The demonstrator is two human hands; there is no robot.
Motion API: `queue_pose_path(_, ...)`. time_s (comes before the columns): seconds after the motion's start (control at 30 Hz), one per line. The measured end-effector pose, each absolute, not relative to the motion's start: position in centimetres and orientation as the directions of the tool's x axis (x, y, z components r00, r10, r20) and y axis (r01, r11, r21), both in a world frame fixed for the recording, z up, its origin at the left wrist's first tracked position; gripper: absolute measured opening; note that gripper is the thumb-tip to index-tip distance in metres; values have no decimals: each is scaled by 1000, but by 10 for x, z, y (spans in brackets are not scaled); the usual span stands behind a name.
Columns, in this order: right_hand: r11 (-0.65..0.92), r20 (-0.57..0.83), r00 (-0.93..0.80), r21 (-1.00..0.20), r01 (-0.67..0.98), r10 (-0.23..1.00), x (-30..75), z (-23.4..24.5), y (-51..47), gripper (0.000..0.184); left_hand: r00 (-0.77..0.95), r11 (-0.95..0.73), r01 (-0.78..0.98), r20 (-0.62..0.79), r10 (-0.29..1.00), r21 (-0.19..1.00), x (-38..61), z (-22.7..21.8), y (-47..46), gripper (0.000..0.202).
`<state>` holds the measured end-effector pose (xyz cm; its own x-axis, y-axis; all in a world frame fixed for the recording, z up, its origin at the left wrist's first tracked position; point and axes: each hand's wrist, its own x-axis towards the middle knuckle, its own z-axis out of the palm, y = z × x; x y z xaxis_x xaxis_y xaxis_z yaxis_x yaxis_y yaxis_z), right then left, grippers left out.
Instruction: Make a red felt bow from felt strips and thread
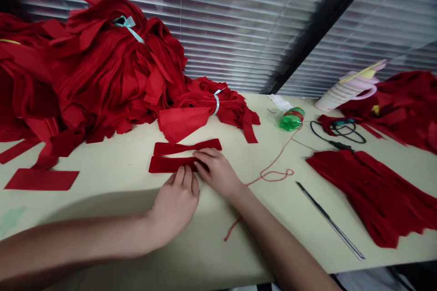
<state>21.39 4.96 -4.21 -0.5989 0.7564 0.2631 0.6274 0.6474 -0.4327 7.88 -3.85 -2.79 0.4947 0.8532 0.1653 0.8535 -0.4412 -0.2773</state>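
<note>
I see left hand [175, 200] flat, fingers straight and together, tips on near edge of red strip [170, 164], probably pinning it to table [119, 218]. Right hand [217, 170] fingers bent over strip's right end, tips pressing down; pinching or not, cannot tell. Second strip [186, 147] just behind, parallel. Tied bundle [205, 104] beyond, near. Metal rod [329, 220], red cord [273, 173] off right, well apart.

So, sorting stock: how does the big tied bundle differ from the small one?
The big bundle is heaped high at left; the small bundle lies low, centre. The big bundle's tie sits on top; the small bundle's wraps its middle. Both are red fabric with pale-blue ties.
</note>
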Motion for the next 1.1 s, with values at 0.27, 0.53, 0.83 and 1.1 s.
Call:
queue_pose_path(0.27,634,209,-610,-417,652,765,209,-39,49,21,437,-411,885,81,896,-219,72,-16,-19,37)
queue_pose_path(0.53,628,184,-614,-402,666,768,208,-37,49,26,386,-381,909,-3,922,-169,68,-6,-11,32)
queue_pose_path(0.83,634,195,-618,-416,652,762,208,-39,50,24,387,-389,909,-40,921,-149,70,-5,-14,33)
queue_pose_path(1.1,633,188,-622,-435,641,760,209,-36,51,24,409,-417,903,-90,908,-104,69,-5,-11,35)
